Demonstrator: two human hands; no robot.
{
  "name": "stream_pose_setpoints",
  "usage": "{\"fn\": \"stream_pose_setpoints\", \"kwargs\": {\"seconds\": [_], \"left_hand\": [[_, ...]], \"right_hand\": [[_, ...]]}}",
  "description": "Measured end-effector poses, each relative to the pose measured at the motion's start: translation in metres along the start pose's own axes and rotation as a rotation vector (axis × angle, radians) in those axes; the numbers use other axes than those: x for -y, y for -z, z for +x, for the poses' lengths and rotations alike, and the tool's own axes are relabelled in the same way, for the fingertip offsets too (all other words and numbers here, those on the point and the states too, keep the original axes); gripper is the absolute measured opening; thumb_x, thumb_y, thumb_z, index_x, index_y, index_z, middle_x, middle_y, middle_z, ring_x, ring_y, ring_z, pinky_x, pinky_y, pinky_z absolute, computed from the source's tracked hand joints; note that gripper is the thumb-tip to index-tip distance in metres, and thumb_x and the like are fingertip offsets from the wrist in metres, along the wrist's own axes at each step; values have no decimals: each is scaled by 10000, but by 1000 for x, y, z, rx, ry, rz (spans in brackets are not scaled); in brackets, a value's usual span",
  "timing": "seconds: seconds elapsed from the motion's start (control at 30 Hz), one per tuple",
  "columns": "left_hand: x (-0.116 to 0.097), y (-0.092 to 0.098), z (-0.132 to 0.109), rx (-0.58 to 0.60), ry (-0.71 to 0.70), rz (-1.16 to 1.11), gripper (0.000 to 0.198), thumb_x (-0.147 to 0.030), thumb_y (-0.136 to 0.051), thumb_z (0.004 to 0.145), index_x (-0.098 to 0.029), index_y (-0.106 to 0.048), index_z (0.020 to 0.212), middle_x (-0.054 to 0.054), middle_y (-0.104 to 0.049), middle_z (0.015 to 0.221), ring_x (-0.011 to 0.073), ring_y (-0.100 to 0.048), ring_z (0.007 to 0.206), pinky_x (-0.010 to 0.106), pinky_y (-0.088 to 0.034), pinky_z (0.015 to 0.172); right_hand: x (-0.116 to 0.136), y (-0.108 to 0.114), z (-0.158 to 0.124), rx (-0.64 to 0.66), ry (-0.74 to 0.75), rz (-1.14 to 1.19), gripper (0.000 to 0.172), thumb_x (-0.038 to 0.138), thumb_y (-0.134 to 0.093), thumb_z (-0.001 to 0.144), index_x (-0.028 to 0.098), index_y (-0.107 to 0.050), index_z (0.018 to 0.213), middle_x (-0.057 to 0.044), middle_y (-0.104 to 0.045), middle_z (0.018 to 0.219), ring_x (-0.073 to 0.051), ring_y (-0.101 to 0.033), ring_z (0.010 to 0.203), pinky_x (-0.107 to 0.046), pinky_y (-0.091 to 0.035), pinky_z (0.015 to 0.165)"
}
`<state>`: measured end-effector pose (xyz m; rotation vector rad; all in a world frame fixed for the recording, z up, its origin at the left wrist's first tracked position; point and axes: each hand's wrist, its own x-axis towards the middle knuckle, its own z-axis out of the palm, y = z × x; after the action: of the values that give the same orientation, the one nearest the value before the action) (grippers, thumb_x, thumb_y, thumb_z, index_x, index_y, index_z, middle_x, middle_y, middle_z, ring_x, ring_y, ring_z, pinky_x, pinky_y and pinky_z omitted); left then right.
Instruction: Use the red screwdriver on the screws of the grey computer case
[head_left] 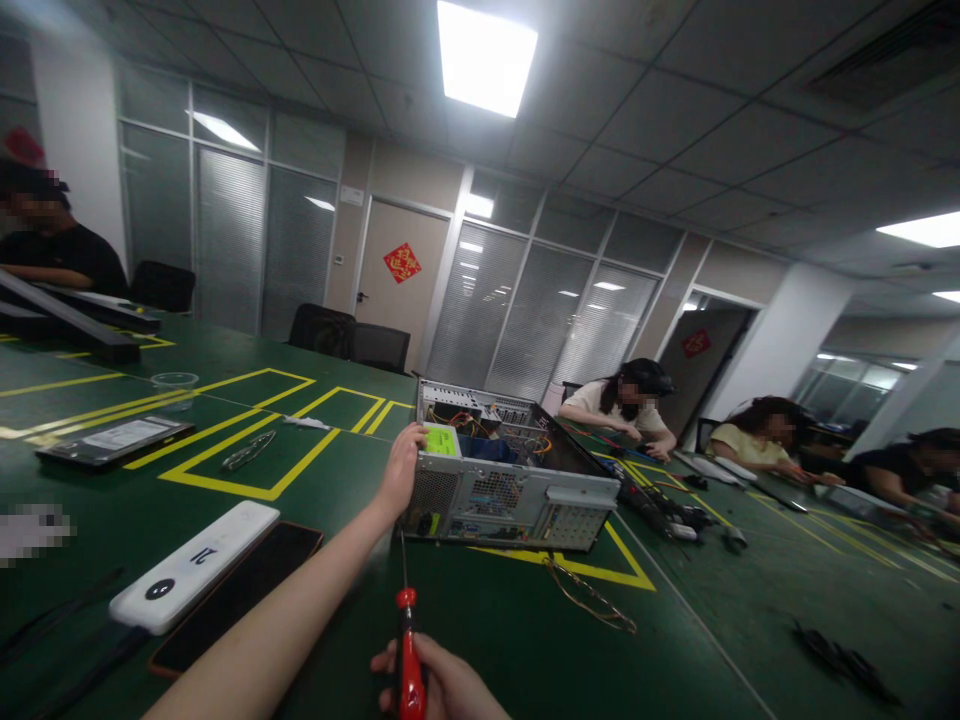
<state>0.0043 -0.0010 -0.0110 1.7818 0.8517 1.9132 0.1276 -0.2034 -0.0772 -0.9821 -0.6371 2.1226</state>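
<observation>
Bare grey metal computer case (pixel 510 490); glossy red plastic screwdriver handle (pixel 409 660); matt green tabletop (pixel 487 620).

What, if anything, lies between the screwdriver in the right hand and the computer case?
Nothing visible. The screwdriver in the right hand points its shaft at the case across bare green table. The left hand grips the case's near corner, beside that path; a loose wire lies off to the right.

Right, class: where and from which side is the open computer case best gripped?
Probably grip the computer case by its near left corner, coming from the left, where the left hand rests: that upright metal edge is bare, while the open top exposes wiring.
</observation>
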Motion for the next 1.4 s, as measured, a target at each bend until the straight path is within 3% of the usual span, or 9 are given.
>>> {"fn": "stream_pose_setpoints", "kwargs": {"seconds": [0.23,0.47,0.6,0.77,0.9,1.03,1.17,1.27,1.4], "left_hand": [[2,-1,0,-6,-5,8,525,-580,-231,1014,-227,-611,934,110,-669,1236,252,-525,1353,480,-381,1195],[4,-3,0,-27,-21,8,535,-584,-231,1015,-226,-622,944,104,-682,1221,248,-545,1332,473,-399,1180],[3,-1,0,-13,-21,13,526,-581,-237,1015,-226,-620,953,107,-675,1235,250,-535,1345,472,-398,1180],[0,0,0,-5,-6,12,526,-590,-230,1011,-231,-608,941,106,-668,1236,250,-524,1352,472,-385,1188],[1,-1,0,-10,-10,5,515,-584,-238,1009,-235,-609,932,106,-672,1232,254,-527,1350,479,-388,1186],[3,-2,0,-22,-1,-2,505,-569,-248,1012,-232,-614,927,104,-676,1227,255,-532,1347,485,-383,1192],[3,-2,0,-29,6,-11,517,-582,-247,1010,-230,-617,923,107,-679,1220,256,-536,1339,486,-385,1189],[3,-2,0,-20,0,-8,530,-594,-243,1009,-230,-620,935,110,-674,1234,251,-538,1336,476,-389,1185],[4,-1,0,-11,-14,7,530,-586,-237,1014,-228,-622,941,105,-673,1237,241,-535,1343,462,-382,1192]], "right_hand": [[5,5,-1,58,-78,-27,470,542,-669,820,159,-616,1086,-32,-686,815,-136,-610,586,-239,-361,556],[-4,7,2,44,74,-105,673,522,-927,470,232,-480,880,31,-690,777,-67,-473,457,-210,-224,485],[-1,-3,-3,-36,41,-50,527,471,-875,601,226,-490,864,1,-719,837,-93,-545,531,-219,-301,524],[3,-10,-7,-77,-18,52,292,418,-727,792,156,-620,867,-41,-703,879,-131,-621,655,-274,-416,625],[3,-3,-3,-8,-67,54,329,440,-697,812,148,-653,957,-46,-692,861,-150,-630,655,-279,-405,625],[6,1,-4,38,-75,21,351,457,-650,833,151,-645,1005,-15,-641,734,-119,-560,547,-227,-307,533],[8,-3,-11,19,-69,-1,274,428,-696,826,175,-606,878,20,-598,678,-70,-445,472,-199,-211,476],[6,-6,-14,-31,16,-32,325,401,-789,767,193,-540,779,36,-600,687,-42,-358,439,-196,-171,460],[7,-11,-15,-56,-36,-44,314,439,-733,821,162,-594,773,9,-587,643,-63,-414,475,-189,-242,491]]}}
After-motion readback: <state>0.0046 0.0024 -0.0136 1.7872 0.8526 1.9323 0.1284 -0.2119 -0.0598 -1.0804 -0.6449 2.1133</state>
